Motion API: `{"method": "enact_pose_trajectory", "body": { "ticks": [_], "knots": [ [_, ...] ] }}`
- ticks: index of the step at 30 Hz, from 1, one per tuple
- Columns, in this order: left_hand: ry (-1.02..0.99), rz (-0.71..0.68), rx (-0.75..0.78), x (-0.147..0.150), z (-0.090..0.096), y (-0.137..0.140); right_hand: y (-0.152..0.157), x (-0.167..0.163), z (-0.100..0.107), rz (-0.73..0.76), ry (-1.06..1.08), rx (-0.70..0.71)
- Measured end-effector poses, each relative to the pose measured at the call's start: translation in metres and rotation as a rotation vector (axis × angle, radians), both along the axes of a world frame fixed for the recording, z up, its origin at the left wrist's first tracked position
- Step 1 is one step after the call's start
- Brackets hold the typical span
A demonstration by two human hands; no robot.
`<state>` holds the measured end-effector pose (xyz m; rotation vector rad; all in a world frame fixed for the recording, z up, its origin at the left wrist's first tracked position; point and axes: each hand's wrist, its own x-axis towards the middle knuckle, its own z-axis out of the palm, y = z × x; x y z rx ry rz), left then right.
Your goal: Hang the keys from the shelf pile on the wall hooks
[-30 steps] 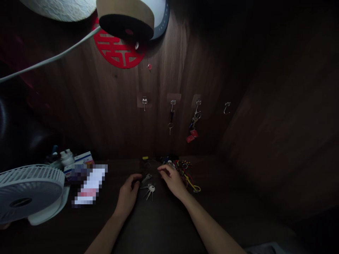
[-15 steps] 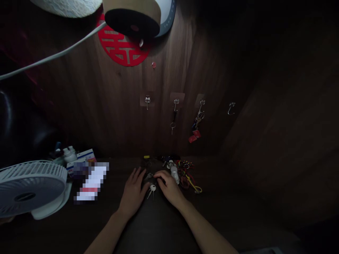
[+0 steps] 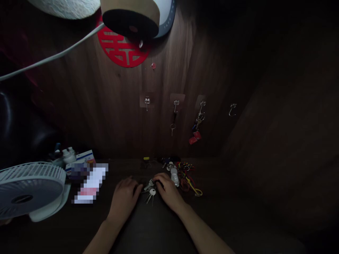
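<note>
dark wooden table [image 3: 148, 229], dim; keys [image 3: 152, 192] between left hand [image 3: 125, 194], loosely spread, and right hand [image 3: 168, 192], grip indiscernible; fan [image 3: 39, 192] cut off.

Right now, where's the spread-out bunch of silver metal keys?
In the head view, the silver metal keys lie on the dark wooden tabletop, low, slightly left of centre, between the bare left hand and right hand.

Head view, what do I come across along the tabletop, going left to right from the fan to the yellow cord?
White fan → blurred-out pale item → left hand → silver keys → right hand → yellow cord.
</note>
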<state>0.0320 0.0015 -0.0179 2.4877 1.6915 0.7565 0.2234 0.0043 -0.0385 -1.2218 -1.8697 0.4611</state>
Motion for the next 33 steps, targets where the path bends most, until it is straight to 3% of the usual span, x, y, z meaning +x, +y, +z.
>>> {"method": "enact_pose_trajectory", "body": {
  "ticks": [3,8,15,22,28,33],
  "knots": [
    [0.069,0.035,-0.047,-0.002,0.013,0.009,0.002,0.003,0.0,-0.026,-0.015,0.031],
    [0.071,-0.088,-0.073,0.016,0.028,0.047,0.012,0.012,-0.003,-0.082,-0.055,0.118],
    [0.057,-0.227,-0.066,0.055,0.008,0.094,0.015,0.02,-0.003,-0.149,-0.109,0.15],
    [0.013,-0.256,-0.036,0.043,-0.013,0.081,0.012,0.02,-0.002,-0.155,-0.141,0.156],
    [-0.04,-0.283,-0.048,0.011,-0.02,0.058,0.013,0.019,-0.001,-0.162,-0.184,0.108],
    [-0.099,-0.209,-0.04,-0.003,-0.016,0.041,0.014,0.018,-0.001,-0.161,-0.195,0.094]
  ]
}}
